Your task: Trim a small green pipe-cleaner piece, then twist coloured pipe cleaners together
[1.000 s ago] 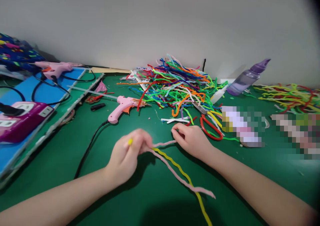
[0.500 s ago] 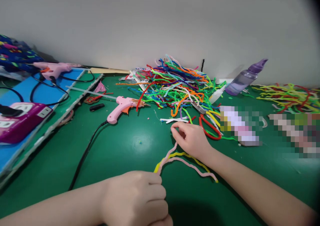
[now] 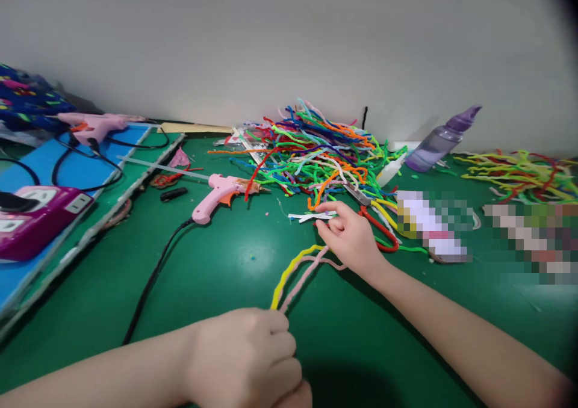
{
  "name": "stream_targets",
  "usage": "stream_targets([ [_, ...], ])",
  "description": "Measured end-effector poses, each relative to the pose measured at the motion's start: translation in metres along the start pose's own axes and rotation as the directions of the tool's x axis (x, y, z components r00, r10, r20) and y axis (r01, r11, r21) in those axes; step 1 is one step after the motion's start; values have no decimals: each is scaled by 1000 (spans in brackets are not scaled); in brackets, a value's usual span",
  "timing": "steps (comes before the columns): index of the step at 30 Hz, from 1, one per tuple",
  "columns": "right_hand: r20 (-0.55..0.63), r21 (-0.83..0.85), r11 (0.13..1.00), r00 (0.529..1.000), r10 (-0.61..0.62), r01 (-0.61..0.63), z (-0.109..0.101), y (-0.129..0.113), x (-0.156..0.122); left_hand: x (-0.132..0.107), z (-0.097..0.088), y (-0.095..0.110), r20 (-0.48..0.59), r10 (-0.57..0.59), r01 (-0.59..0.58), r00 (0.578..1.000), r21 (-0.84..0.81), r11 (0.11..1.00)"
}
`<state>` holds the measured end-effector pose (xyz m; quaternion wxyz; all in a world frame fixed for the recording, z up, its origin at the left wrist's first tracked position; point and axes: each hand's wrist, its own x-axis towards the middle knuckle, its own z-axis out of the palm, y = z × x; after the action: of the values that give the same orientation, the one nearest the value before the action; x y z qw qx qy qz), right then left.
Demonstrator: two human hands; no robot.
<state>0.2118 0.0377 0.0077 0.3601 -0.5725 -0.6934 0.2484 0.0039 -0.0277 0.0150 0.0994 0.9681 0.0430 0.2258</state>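
Observation:
My left hand (image 3: 248, 360) is closed in a fist at the bottom, around the lower ends of a yellow pipe cleaner (image 3: 289, 271) and pink pipe cleaners (image 3: 303, 284). These strands run up and rightward to my right hand (image 3: 354, 239). Its thumb and index finger are apart, while the curled fingers behind appear to hold the strands; the exact grip is hidden under the palm. One pink strand loops below the right wrist. Crossed white strips (image 3: 311, 217) lie just beyond the right fingertips. Beside that hand are red-handled scissors (image 3: 382, 239).
A pink glue gun (image 3: 221, 194) with a black cord lies left of centre. Behind is a heap of coloured pipe cleaners (image 3: 316, 149). A purple bottle (image 3: 440, 140) and a white glue bottle (image 3: 392, 169) stand right. A magenta power strip (image 3: 45, 221) sits on a blue board at left.
My right hand's thumb and index finger have parted. The yellow strand has risen toward that hand, and the loose ends at right have drawn in under the wrist. The left fist stays put.

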Motion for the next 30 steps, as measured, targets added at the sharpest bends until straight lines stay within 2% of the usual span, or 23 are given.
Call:
stream_targets([
  [4, 34, 34, 999, 999, -6, 5, 2, 2, 1, -4, 6, 12, 1, -56, 56, 998, 49, 997],
  [9, 71, 45, 999, 997, -1, -2, 2, 6, 1, -6, 7, 10, 15, -36, 35, 999, 41, 999],
  [15, -51, -87, 987, 989, -141, 136, -3, 7, 2, -7, 13, 10, -26, 22, -21, 999, 37, 999],
  [20, -3, -50, 997, 999, -52, 52, -9, 8, 6, 1, 12, 9, 107, 12, -14, 994, 22, 1000],
  [23, -116, 94, 995, 993, -2, 13, -10, 10, 8, 7, 7, 4, 186, 25, -31, 982, 27, 999],
  [26, -264, 222, 975, 964, 41, 20, -9, 13, 10, 11, 3, 0, 209, 79, -81, 975, 3, 997],
  [28, -282, 210, 978, 958, 59, 2, -8, 15, 11, 10, 2, 0, 203, 87, -84, 975, -22, 996],
  [30, -248, 176, 984, 967, 62, -18, -7, 17, 13, 9, 2, 0, 200, 74, -69, 977, -32, 997],
])
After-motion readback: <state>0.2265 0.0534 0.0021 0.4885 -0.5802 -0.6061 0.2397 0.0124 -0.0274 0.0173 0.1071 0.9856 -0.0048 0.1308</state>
